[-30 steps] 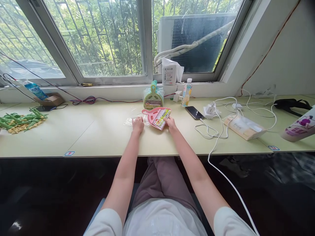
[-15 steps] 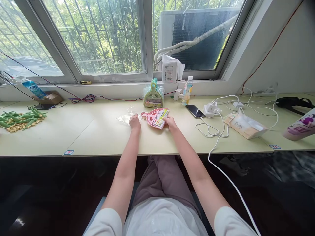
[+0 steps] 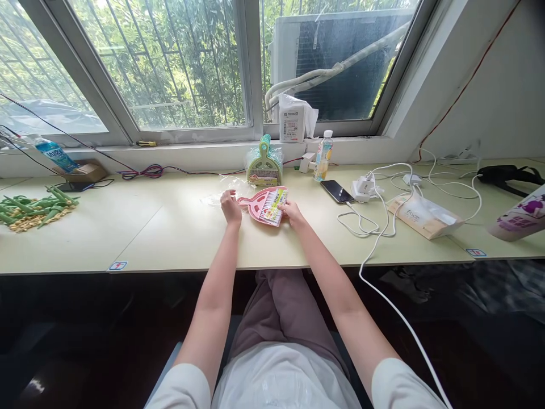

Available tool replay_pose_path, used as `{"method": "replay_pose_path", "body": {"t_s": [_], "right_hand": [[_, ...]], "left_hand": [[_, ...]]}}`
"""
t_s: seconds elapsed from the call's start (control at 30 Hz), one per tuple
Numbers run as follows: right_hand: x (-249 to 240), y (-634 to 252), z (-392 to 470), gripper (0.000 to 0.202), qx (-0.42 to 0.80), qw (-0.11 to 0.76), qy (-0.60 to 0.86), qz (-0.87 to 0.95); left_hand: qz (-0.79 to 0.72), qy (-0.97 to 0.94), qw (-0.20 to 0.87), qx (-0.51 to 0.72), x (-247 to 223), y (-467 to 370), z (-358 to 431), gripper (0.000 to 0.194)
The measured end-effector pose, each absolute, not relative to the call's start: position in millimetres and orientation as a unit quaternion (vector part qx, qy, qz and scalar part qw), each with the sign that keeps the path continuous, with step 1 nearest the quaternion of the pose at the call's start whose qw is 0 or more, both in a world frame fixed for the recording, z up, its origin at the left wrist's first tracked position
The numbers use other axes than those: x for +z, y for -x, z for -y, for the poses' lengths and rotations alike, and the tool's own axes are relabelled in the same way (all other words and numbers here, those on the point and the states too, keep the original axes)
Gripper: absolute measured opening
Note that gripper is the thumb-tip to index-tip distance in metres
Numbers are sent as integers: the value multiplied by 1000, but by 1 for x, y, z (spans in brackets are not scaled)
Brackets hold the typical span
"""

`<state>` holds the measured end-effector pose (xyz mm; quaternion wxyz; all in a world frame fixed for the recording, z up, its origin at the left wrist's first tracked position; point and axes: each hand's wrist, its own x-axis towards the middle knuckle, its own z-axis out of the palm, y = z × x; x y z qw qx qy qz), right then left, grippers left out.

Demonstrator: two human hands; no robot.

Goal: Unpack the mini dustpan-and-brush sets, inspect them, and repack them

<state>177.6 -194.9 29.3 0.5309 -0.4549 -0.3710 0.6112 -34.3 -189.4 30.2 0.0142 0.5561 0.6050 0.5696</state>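
Note:
A pink dustpan point(image 3: 256, 208) with a printed label card point(image 3: 275, 205) lies on the table in front of me, its handle pointing left. My right hand point(image 3: 292, 212) grips its right side at the card, thumb and fingers closed on the edge. Beside the handle tip is my left hand point(image 3: 231, 208), fingers loosely curled and slightly apart, with nothing visible in them. Just behind it spreads a crumpled clear plastic bag point(image 3: 233, 185). Further back, a green dustpan set in clear wrap point(image 3: 264, 170) stands against the sill.
Right of the dustpans are a drink bottle point(image 3: 323, 156), a phone point(image 3: 336, 192), white chargers point(image 3: 365, 188) with loose cables, and a tissue pack point(image 3: 426, 216). Green stalks point(image 3: 38, 209) lie at far left. A tissue box point(image 3: 293, 120) sits on the sill.
The clear bag has shifted back and right, away from my left hand, whose fingers have loosened and lifted. The pink dustpan has slid slightly left and nearer, with my right hand still on it.

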Motion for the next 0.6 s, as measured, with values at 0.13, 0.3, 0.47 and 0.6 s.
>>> {"method": "replay_pose_path", "body": {"t_s": [0.13,0.3,0.47,0.6], "right_hand": [[29,-179,194,18,608,558,429,366],[31,-180,192,18,612,567,406,374],[32,-180,191,20,595,569,398,406],[30,-182,191,23,578,604,386,389]], "left_hand": [[-573,-597,25,561,27,30,186,38],[-534,-622,-9,573,27,25,183,40],[-463,-690,71,553,34,8,192,35],[-479,-695,37,535,46,-10,214,35]]}}
